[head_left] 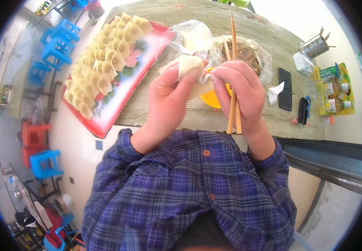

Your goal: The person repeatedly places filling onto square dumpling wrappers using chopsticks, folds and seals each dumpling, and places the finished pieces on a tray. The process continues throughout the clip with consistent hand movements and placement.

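Pale dough wrappers (185, 64) rest in my left hand (171, 91), whose thumb presses on a folded one. My right hand (242, 84) pinches the edge of a wrapper between thumb and fingertips. The same hand also carries a pair of wooden chopsticks (233, 103), held upright against the palm. Behind the hands, a plastic bag of dark minced filling (246, 51) stands beside a clear bag of wrappers (196, 37). A yellow bowl (211, 99) is partly hidden under my hands. To the left, rows of folded wontons (102, 59) cover much of a red-rimmed floral tray (130, 91).
On the right lie a crumpled tissue (275, 93), a black phone (285, 89) and a dark case (302, 110). Farther right are condiment jars (334, 91) and a metal chopstick holder (315, 45). Blue stools (58, 51) stand on the floor at left. The wooden table (143, 111) ends close to my body.
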The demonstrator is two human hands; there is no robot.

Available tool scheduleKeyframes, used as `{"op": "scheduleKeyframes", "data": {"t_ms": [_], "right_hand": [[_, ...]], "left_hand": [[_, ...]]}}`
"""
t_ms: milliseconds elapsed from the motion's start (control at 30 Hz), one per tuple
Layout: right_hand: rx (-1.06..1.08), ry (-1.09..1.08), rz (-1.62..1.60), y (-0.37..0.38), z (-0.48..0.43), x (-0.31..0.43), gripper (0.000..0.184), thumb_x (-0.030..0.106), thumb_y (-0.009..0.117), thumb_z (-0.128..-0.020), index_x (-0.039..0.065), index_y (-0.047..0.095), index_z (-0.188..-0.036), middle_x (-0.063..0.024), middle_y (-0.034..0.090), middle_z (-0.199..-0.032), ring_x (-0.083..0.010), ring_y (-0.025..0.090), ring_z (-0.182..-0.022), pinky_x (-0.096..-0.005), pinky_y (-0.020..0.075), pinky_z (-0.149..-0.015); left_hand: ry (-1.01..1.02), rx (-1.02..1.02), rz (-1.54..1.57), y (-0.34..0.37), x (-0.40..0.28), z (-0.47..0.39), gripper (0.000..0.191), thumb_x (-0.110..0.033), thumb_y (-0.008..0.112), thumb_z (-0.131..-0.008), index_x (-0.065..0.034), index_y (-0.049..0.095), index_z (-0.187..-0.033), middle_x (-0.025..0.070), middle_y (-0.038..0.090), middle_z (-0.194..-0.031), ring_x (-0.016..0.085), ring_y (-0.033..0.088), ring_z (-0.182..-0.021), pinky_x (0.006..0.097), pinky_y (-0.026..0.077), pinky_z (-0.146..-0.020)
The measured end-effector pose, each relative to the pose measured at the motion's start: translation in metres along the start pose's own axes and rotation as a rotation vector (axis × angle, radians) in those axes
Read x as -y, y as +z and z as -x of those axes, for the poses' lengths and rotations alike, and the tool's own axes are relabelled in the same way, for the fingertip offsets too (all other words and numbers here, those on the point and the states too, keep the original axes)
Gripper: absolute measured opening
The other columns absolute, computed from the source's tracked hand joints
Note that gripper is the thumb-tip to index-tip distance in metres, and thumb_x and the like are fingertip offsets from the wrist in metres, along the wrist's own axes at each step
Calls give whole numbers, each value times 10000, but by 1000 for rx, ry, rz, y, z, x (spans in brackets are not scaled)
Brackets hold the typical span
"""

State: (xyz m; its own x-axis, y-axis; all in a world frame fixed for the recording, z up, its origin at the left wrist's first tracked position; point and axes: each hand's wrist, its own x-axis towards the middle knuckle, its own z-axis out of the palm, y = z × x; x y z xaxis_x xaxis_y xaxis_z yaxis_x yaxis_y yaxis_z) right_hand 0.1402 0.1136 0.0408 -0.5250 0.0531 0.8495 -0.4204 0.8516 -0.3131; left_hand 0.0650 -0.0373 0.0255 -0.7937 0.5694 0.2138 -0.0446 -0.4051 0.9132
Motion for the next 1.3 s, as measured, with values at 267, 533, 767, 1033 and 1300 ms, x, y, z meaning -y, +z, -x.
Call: {"op": "scheduleKeyframes", "data": {"t_ms": [267,533,767,1033,1300], "right_hand": [[180,-181,57,-2,-15,-4,195,21,719,-789,30,656,-973,-75,628,-916,-245,637,-779,-342,544,-643],[386,-139,69,-2,-17,-8,187,53,696,-780,49,631,-955,-70,616,-935,-267,641,-841,-368,551,-671],[591,-106,34,-6,-21,-12,159,67,716,-842,20,624,-962,-114,617,-931,-334,633,-835,-424,526,-716],[754,-64,19,-10,-28,-11,276,102,733,-802,46,551,-1002,-116,598,-963,-350,612,-910,-445,510,-768],[801,-31,37,-7,-29,-19,275,93,728,-836,28,582,-1059,-122,640,-990,-315,652,-948,-403,536,-811]], "left_hand": [[-7,60,-268,-10,-14,-5,202,-81,633,-1016,55,722,-1135,81,680,-1132,123,635,-1008,268,509,-855],[-163,87,-445,-20,-14,-3,227,-138,635,-1015,35,738,-1121,46,711,-1012,108,639,-883,251,501,-769],[-446,190,-34,-37,-4,-5,265,-190,634,-1018,32,726,-1130,51,736,-1008,88,658,-896,247,517,-777],[-418,409,-323,-38,-11,-6,283,-218,601,-1050,29,731,-1101,44,723,-963,92,641,-878,245,503,-776],[-387,515,-406,-41,1,-6,281,-268,649,-1018,-20,748,-1108,6,701,-863,68,605,-801,261,487,-737]]}}
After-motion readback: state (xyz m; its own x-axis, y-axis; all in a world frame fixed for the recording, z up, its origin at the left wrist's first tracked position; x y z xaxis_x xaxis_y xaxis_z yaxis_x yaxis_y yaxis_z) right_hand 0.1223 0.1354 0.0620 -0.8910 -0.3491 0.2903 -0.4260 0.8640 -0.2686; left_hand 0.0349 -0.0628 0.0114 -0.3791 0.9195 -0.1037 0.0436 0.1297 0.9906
